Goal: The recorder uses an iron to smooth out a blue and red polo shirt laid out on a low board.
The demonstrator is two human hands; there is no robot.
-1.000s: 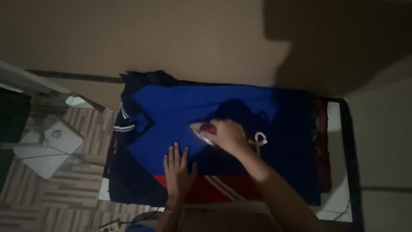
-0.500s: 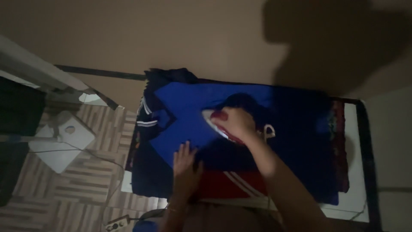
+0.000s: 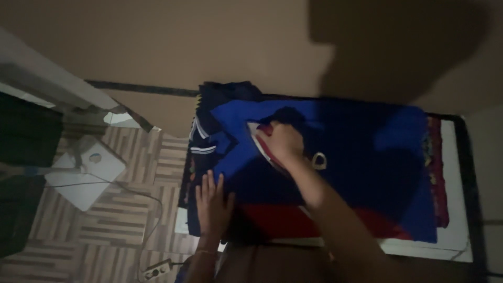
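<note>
A blue shirt [image 3: 356, 141] with a red lower panel and a striped collar lies flat on a padded surface. My right hand [image 3: 283, 141] grips the handle of a red and white iron [image 3: 259, 137], which rests on the shirt near the collar. My left hand [image 3: 212, 204] lies flat, fingers apart, pressing the shirt's dark left edge close to me. The room is dim and shadows cover part of the cloth.
A white slab [image 3: 453, 209] carries the shirt and a dark red patterned cloth [image 3: 436, 173] at the right. A white square stand [image 3: 86, 173] sits on the striped floor at left, with a cable and a power strip [image 3: 157, 270] nearby. A beige wall [image 3: 209, 47] rises behind.
The iron and my right hand slid up the shirt toward the collar. My left hand shifted left toward the shirt's edge. The view turned left, so everything shifted right in frame.
</note>
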